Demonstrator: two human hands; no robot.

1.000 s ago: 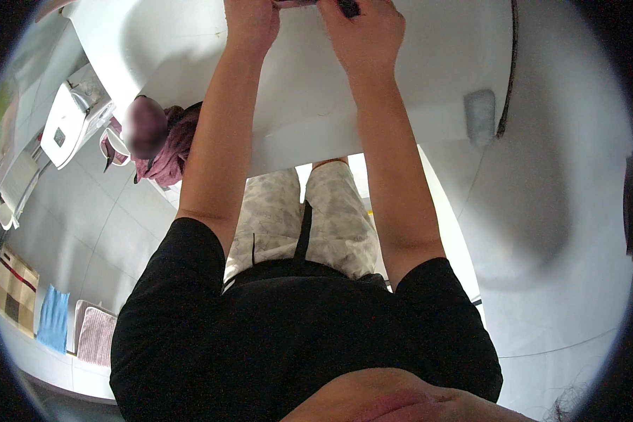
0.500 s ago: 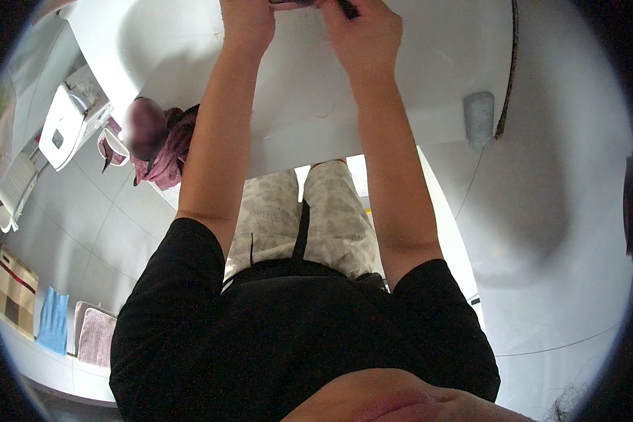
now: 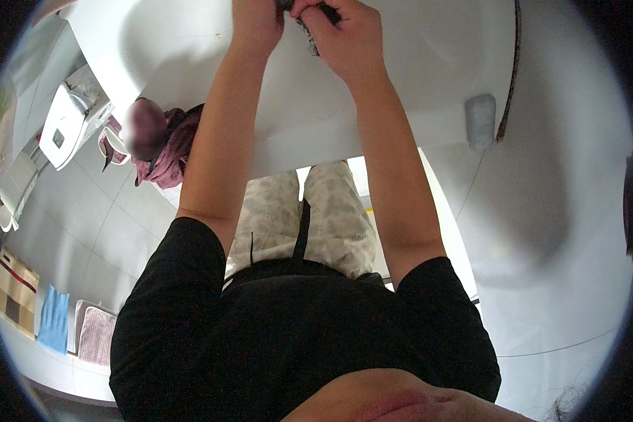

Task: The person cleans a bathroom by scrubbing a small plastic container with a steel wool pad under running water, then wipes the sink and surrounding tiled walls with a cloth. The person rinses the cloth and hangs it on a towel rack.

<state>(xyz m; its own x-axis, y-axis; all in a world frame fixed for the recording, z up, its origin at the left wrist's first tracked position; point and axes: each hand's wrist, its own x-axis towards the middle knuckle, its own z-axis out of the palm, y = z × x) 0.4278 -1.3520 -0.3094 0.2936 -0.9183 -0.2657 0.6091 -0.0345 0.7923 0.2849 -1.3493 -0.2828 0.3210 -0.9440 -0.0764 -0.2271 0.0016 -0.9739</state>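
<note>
At the top edge of the picture, my two hands are close together over a white basin (image 3: 295, 119). My right hand (image 3: 348, 35) is closed around a dark, rough-textured piece of cloth (image 3: 311, 36), and a fuzzy end hangs out below its fingers. My left hand (image 3: 259, 24) is at the other end of the dark piece and looks closed on it. The frame edge cuts off its fingertips and the upper part of the cloth.
A purple cloth bundle (image 3: 172, 144) lies on the basin's left edge. A grey rounded block (image 3: 480, 121) sits at the right rim, beside a dark strip (image 3: 511, 77). Further left are a toilet (image 3: 67, 126), a blue cloth (image 3: 53, 320) and a pinkish towel (image 3: 96, 336).
My right hand has moved left, closer to the left hand, and its grip has turned. My left hand has shifted slightly right. More of the dark cloth now hangs below the right fingers.
</note>
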